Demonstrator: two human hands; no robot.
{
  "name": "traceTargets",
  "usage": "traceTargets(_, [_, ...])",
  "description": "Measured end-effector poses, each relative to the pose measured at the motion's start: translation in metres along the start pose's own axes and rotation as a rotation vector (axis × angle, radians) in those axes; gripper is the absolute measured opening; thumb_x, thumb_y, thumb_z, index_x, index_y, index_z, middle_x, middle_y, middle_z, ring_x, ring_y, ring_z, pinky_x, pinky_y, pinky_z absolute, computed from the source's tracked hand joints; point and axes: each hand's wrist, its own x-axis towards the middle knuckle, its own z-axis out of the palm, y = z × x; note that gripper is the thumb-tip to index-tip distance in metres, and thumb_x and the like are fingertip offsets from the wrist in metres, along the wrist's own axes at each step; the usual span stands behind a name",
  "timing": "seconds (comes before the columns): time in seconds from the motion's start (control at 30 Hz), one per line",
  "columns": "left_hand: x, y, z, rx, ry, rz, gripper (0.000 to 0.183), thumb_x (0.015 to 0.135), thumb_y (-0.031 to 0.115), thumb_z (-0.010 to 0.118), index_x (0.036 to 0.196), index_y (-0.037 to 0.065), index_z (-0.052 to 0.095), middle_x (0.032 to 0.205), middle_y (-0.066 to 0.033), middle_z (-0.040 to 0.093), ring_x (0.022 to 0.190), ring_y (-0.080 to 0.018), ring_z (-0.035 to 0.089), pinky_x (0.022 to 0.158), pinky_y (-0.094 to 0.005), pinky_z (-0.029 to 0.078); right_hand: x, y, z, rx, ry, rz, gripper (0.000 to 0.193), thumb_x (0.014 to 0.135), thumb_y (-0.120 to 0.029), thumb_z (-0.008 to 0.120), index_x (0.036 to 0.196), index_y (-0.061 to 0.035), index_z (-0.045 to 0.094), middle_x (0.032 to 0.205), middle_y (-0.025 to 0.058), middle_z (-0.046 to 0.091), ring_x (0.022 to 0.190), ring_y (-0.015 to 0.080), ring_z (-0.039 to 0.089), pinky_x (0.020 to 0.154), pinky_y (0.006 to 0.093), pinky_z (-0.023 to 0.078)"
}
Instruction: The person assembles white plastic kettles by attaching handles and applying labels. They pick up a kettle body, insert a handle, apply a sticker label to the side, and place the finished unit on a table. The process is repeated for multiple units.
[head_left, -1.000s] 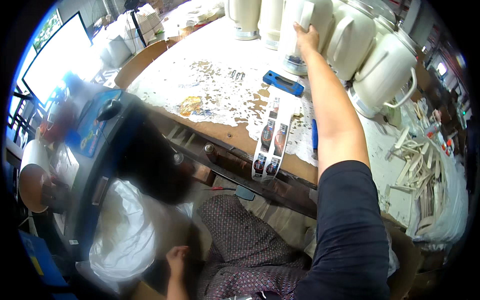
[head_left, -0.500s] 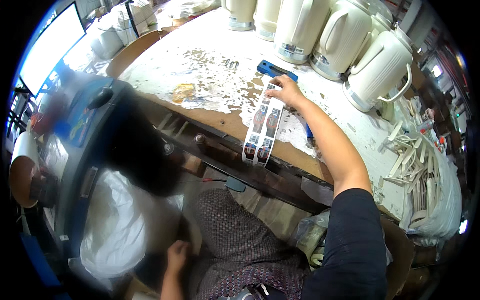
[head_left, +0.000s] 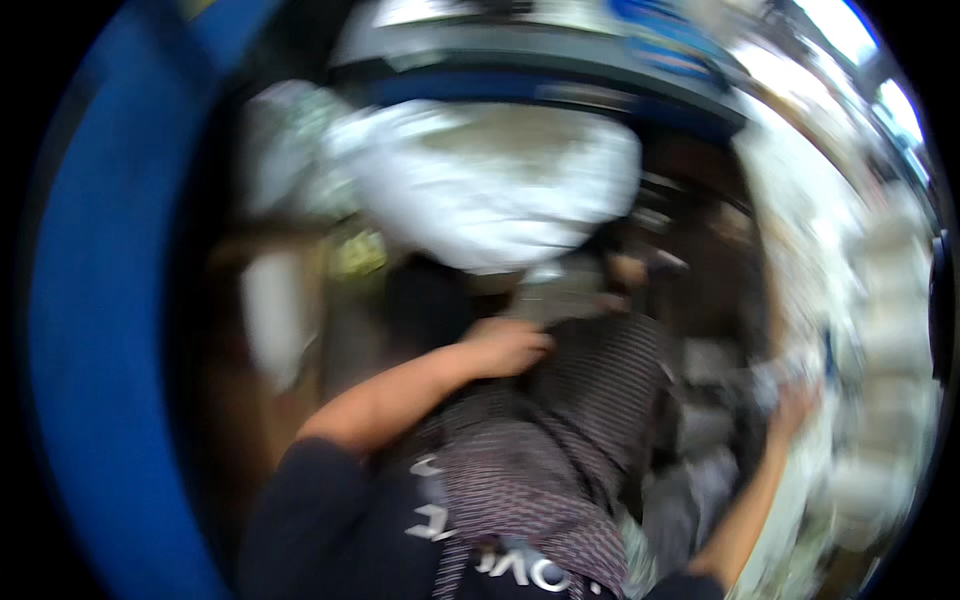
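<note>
The whole picture is smeared by motion. My left hand (head_left: 508, 347) is over my lap, its fingers curled closed, with nothing showing in them. At the right, my right hand (head_left: 795, 405) reaches to the edge of the white worktable (head_left: 800, 210). A pale, blurred strip (head_left: 797, 365), perhaps the label strip, lies at its fingertips; whether the fingers grip it is lost in the blur. My patterned apron (head_left: 520, 470) covers my lap below the hands.
A large white plastic bag (head_left: 480, 200) bulges ahead of my knees, below a blue-grey machine or bench edge (head_left: 540, 75). A blue upright panel (head_left: 100, 300) stands at the left. Blurred cream jugs (head_left: 890, 400) line the table's far right.
The view has swung left, so the table and jugs now lie at the right edge and the white bag is ahead. My left hand has come up over my lap.
</note>
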Motion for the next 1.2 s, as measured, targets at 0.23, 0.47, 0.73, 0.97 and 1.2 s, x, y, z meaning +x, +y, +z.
traceTargets(0.23, [-0.077,-0.004,-0.056,-0.011,0.843,0.229,0.012,0.075,0.011,0.069,0.086,0.008,0.066,0.089,-0.0091,0.065,0.082,-0.0272,0.065,0.072,-0.0382,0.054,-0.059,-0.241,-0.088,0.275,-0.011,-0.218,0.021,0.085,0.004,0.065,0.105,-0.0010,0.069,0.099,0.0145,0.063,0.092,0.0310,0.060,0.081,0.0412,0.047])
traceTargets(0.47, [-0.213,-0.282,-0.138,0.465,0.922,-0.649,0.042,0.078,0.016,0.067,0.119,0.010,0.061,0.119,-0.0137,0.059,0.119,-0.0333,0.049,0.104,-0.0446,0.038,0.018,-0.277,-0.100,0.441,-0.051,-0.185,0.029,0.086,0.010,0.058,0.113,0.0016,0.065,0.095,0.0158,0.062,0.089,0.0313,0.059,0.083,0.0393,0.047])
traceTargets(0.73, [-0.318,-0.351,-0.166,0.527,-0.033,-1.379,0.076,0.081,0.051,0.064,0.144,0.016,0.041,0.150,-0.0086,0.041,0.134,-0.0236,0.043,0.113,-0.0478,0.029,0.062,-0.346,-0.109,0.615,-0.128,-0.163,0.029,0.071,0.003,0.067,0.099,-0.0042,0.069,0.079,0.0112,0.059,0.077,0.0295,0.056,0.068,0.0391,0.047])
traceTargets(0.97, [-0.405,-0.354,-0.097,0.442,0.241,-1.411,0.068,0.070,0.037,0.080,0.127,0.011,0.053,0.131,-0.0152,0.054,0.122,-0.0336,0.051,0.107,-0.0495,0.037,0.052,-0.353,-0.094,0.796,-0.045,-0.142,0.024,0.073,0.000,0.073,0.096,-0.0057,0.070,0.077,0.0068,0.060,0.073,0.0253,0.056,0.065,0.0358,0.048])
traceTargets(1.2, [-0.334,-0.378,-0.126,0.604,0.283,-1.117,0.072,0.078,0.029,0.073,0.139,0.004,0.043,0.143,-0.0201,0.043,0.134,-0.0342,0.038,0.112,-0.0455,0.032,0.059,-0.361,-0.094,0.870,-0.022,-0.171,0.023,0.075,-0.003,0.074,0.097,-0.0058,0.069,0.077,0.0068,0.061,0.072,0.0252,0.056,0.064,0.0361,0.047])
